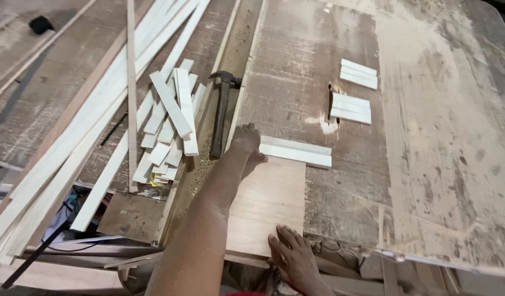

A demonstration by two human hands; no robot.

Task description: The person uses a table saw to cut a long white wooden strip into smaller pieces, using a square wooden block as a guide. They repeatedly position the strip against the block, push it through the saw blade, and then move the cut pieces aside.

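Two hands are at work on a dusty wooden surface (438, 164) coated with sawdust. Our left hand (247, 143) reaches forward, fingers curled down over the near end of a pale wooden strip (296, 152) that lies across the far edge of a flat plywood board (269, 205); it presses on the strip rather than wrapping round it. Our right hand (293, 257) lies spread and flat on the near edge of the same board, holding nothing, fingers apart. The board sits at the near edge of the surface, the strip touching its far side.

Just left of the left hand a hammer (221, 112) lies lengthwise in a groove, its dark head pointing away from us. Beyond the hammer, a loose heap of short pale offcuts (170, 123) is piled crosswise, and farther left long pale slats (88, 131) run diagonally in a bundle. Well to the right of the strip, two small stacks of cut pieces rest apart from each other: a nearer stack (350, 108) and a farther stack (359, 74). We see no packages, labels or signs that can be made out.
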